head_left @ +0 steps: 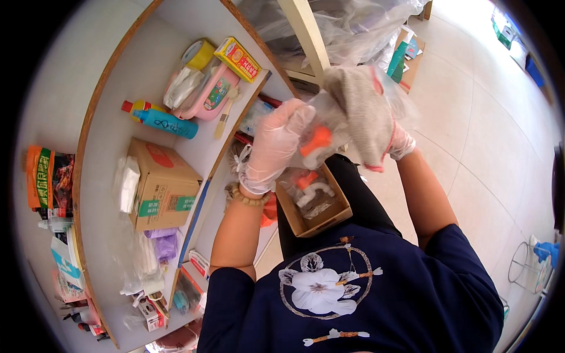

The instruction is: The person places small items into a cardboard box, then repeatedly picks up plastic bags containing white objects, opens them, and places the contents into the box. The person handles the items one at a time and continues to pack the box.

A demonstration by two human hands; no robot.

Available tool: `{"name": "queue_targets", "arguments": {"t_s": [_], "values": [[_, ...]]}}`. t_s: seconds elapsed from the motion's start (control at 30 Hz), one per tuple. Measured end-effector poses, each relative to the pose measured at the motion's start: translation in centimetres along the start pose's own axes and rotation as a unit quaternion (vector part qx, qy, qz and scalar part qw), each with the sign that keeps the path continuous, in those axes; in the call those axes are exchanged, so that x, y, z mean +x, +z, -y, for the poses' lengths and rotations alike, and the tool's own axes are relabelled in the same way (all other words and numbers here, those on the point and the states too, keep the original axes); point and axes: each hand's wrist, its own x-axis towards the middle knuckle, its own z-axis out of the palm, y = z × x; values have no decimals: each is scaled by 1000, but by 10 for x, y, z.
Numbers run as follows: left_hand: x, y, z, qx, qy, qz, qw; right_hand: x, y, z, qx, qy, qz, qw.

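My left hand (273,141), in a clear plastic glove, is closed on a clear plastic bag with orange and white parts (318,140) inside. My right hand (402,142), gloved as well, is at the edge of a grey cloth (360,109) with red edging and is closed on it; its fingertips are hidden behind the cloth. Cloth and bag hang side by side, partly overlapping. Below them an open cardboard box (329,222) rests at my lap, holding similar white and orange pieces (312,191) in clear plastic.
A shelf unit (88,147) stands at left. On it are a taped carton (162,182), a blue bottle (170,123), a pink container (212,94), a yellow tape roll (199,54) and a brush (223,120). Plastic sheeting (353,29) lies beyond. Pale floor tiles (488,129) are at right.
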Motion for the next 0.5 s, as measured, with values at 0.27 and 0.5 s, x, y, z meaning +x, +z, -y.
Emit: {"name": "queue_targets", "arguments": {"t_s": [0.27,0.5], "values": [[8,7,-3,-1,3,-48,999,-3,11,20,-129,60,64,988],[-19,-11,17,-138,-67,28,988,-24,13,-34,-225,-79,-70,969]]}}
